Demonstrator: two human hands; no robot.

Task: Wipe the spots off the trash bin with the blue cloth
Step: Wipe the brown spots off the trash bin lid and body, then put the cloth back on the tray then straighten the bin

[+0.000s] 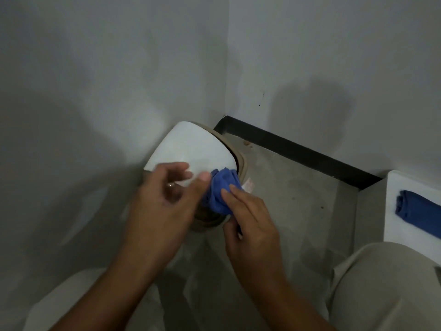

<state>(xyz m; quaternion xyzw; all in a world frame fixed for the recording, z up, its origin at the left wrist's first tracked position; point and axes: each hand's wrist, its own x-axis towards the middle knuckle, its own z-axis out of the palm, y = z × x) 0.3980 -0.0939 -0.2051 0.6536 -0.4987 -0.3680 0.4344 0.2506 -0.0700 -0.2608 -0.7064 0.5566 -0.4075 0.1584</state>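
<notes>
The trash bin (pixel 191 149) is seen in the wall corner, its white lid raised. The blue cloth (pixel 220 192), soft and bunched, is pinched by the right hand (pixel 248 223) against the beige rim. The left hand (pixel 162 201) is half open, gripping nothing. The bin is judged light; bracing at the lid is advised.

left hand (pixel 164 199) blurred, trash bin (pixel 191 149) partly hidden

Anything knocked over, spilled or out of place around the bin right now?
The trash bin lies tipped on its side in the corner, apparently on purpose for wiping. Small brownish marks stain the floor by the black skirting. A second blue cloth lies on the white ledge at right.
</notes>
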